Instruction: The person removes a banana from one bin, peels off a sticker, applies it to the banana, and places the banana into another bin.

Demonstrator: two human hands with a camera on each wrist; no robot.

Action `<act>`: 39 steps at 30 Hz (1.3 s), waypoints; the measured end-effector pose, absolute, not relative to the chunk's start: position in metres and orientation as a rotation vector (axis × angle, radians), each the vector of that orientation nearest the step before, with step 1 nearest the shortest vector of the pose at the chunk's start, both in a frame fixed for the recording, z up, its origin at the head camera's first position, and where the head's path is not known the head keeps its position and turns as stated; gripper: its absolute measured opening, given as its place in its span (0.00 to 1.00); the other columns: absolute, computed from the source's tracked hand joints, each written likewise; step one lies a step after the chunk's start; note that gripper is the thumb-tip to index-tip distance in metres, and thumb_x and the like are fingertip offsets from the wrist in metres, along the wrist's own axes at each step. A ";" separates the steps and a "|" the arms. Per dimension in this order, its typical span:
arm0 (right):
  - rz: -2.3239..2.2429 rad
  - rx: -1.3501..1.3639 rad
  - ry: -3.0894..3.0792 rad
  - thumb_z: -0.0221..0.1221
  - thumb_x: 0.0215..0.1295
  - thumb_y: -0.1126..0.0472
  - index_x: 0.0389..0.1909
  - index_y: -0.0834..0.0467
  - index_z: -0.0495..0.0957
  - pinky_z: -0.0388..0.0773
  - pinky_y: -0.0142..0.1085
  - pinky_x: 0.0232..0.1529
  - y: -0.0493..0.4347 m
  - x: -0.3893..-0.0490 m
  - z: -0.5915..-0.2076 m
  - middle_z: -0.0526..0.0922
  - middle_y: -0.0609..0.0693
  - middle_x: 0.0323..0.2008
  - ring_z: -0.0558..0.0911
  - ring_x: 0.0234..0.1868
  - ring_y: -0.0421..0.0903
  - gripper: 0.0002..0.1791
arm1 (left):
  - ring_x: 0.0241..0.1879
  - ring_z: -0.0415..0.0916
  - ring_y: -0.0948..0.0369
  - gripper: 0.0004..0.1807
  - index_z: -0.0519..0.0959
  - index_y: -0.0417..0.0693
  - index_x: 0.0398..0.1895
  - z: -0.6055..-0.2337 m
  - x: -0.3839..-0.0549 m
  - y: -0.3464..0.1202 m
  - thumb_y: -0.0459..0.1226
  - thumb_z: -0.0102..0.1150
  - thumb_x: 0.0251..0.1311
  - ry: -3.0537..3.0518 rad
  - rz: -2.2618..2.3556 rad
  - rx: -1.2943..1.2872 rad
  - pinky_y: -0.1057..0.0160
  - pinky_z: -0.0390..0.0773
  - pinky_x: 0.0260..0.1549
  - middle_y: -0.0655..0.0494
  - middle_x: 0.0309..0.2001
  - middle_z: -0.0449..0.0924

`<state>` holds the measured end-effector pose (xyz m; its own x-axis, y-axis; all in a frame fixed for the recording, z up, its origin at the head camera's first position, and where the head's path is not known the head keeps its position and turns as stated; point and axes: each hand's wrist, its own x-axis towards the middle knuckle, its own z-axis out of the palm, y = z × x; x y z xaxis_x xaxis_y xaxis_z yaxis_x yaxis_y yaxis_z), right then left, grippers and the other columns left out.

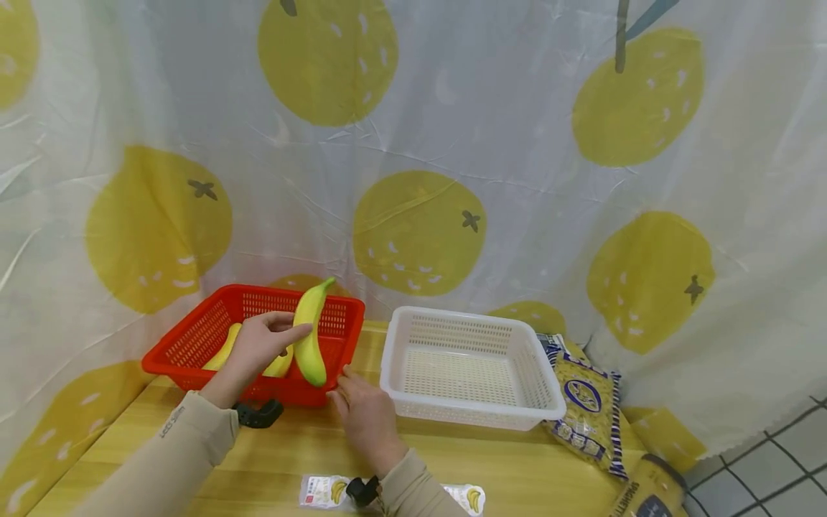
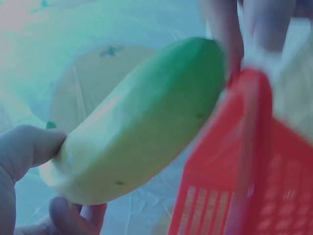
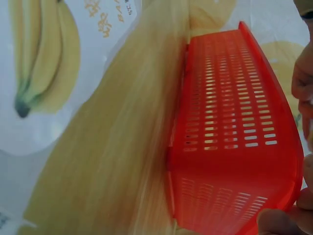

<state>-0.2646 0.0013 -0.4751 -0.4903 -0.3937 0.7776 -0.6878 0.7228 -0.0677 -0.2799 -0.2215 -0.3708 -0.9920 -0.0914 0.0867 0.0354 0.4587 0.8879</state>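
Observation:
My left hand [image 1: 261, 345] pinches a yellow banana [image 1: 310, 337] with a greenish tip, held upright above the red basket [image 1: 187, 377]. In the left wrist view the banana [image 2: 142, 122] lies between the thumb and the fingers. Other bananas [image 1: 224, 350] rest inside the red basket, partly hidden by my left hand and wrist. My right hand [image 1: 368, 416] grips the near right corner of the red basket's rim. In the right wrist view its thumb [image 3: 276, 221] lies at the rim of the red basket [image 3: 234, 161].
A white basket [image 1: 472, 411] stands right of the red one. Beyond it lie a bag of pasta [image 1: 588, 402] and a spaghetti container [image 1: 652, 488]. Packets with banana pictures [image 1: 326, 492] lie near the front of the wooden table [image 1: 517, 459]. A lemon-print curtain [image 1: 517, 237] hangs behind.

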 end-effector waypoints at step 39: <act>1.121 0.982 -1.941 0.67 0.64 0.71 0.39 0.58 0.85 0.61 0.14 0.17 0.107 -0.206 -0.505 0.85 0.45 0.26 0.61 0.17 0.22 0.07 | 0.24 0.78 0.58 0.27 0.79 0.41 0.60 -0.463 -0.209 -0.134 0.42 0.74 0.60 -2.154 -2.045 0.074 0.64 0.81 0.26 0.46 0.46 0.85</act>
<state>-0.2059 0.1068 -0.5055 -0.4836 -0.2698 0.8327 -0.8560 0.3443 -0.3856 -0.2093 -0.1344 -0.4633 -0.9843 -0.1522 0.0889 0.0808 0.0582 0.9950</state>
